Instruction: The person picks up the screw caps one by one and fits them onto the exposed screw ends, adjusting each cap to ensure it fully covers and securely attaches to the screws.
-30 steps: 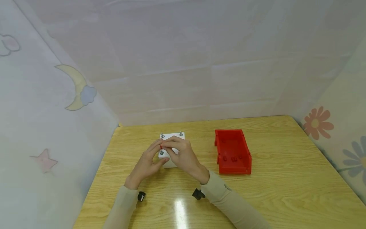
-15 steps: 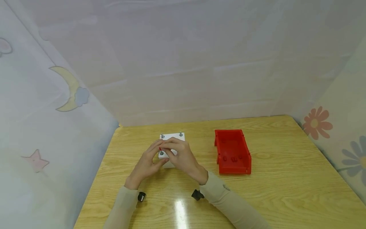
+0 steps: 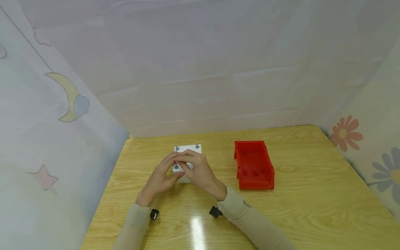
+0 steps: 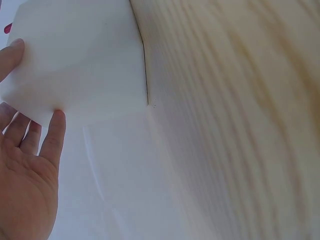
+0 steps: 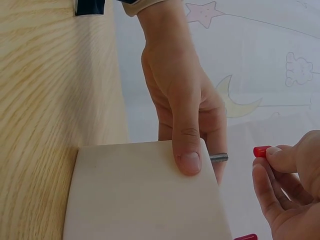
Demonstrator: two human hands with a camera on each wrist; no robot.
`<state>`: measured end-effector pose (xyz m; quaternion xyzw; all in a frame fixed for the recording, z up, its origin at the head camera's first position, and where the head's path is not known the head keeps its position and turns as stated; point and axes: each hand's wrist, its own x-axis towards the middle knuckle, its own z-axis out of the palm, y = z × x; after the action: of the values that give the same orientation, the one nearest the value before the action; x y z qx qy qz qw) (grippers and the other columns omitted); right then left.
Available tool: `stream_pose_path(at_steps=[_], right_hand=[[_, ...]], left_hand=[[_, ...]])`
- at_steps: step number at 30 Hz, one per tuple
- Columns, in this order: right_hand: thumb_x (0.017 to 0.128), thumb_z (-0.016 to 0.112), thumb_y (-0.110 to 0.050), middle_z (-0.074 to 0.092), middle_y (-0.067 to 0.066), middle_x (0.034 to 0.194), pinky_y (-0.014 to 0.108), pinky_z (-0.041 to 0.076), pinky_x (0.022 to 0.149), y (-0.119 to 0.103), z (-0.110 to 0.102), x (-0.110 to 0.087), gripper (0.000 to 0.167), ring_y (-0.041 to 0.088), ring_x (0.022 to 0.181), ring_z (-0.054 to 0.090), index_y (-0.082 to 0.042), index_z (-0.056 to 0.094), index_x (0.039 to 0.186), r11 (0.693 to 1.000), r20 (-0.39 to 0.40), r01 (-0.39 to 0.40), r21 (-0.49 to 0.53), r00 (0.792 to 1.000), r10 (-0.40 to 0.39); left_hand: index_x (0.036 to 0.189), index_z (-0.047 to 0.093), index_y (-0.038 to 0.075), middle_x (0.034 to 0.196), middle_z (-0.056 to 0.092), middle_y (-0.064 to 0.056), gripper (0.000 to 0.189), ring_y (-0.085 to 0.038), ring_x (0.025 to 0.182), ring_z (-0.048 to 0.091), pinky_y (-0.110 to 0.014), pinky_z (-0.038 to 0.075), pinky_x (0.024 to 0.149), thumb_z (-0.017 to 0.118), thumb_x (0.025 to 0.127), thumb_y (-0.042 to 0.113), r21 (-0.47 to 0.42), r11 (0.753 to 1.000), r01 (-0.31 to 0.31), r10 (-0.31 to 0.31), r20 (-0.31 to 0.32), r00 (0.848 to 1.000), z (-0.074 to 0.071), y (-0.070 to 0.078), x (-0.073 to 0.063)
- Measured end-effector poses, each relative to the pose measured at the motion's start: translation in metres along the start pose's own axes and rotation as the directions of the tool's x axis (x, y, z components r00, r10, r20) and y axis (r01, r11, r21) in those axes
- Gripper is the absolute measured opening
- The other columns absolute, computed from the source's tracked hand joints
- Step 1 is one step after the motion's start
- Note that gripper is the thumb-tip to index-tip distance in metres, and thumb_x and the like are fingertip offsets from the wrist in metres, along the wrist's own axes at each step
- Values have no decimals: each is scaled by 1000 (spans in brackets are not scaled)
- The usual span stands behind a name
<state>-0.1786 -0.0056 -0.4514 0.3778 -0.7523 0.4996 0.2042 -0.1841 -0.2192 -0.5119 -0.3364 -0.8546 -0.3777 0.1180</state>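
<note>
A white block [image 3: 184,177] stands on the table, with threaded metal bolts [image 3: 197,146] sticking out of its top near the corners. Across its near left part, my left hand [image 3: 158,179] grips it, thumb on one face and fingers round the side. Between thumb and forefinger my right hand [image 3: 200,172] pinches a small red cap [image 5: 261,151]. In the right wrist view this cap is a short way off the tip of a bare bolt [image 5: 219,157]. Another red piece [image 5: 246,237] shows at the block's edge there. My fingers hide part of the block's top in the head view.
To the right stands a red open-front bin [image 3: 270,170] with several small red pieces [image 3: 255,173] inside. Two black devices [image 3: 154,214] [image 3: 215,212] show beside the wrists. Printed cloth walls border the wooden table [image 3: 312,208] at the back and sides.
My right hand has shifted slightly toward me, bringing the red cap closer to the near left bolt. My left hand keeps its hold on the white block. The head view has turned a little.
</note>
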Motion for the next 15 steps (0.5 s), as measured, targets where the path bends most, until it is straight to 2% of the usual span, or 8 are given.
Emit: stream_pose_path(at_steps=[8,15], right_hand=[[98,74,2,78,10,107,18,62,93,0,0,0,12,23,103,78,4,82,108,1000,-4,-1,7,1000,1],[96,76,5,78,12,105,20,64,89,2,2,-1,12,24,99,78,5,82,107,1000,-13,18,0,1000,-18]], left_hand=[[150,60,20,162,52,-4,57,-32,159,37,-50,37,130,82,97,18,-12,1000,17,-17,14,1000,-1,1,1],[151,60,20,161,53,-5,58,-35,158,38,-51,39,128,82,97,18,-13,1000,1,-1,6,1000,0,0,0]])
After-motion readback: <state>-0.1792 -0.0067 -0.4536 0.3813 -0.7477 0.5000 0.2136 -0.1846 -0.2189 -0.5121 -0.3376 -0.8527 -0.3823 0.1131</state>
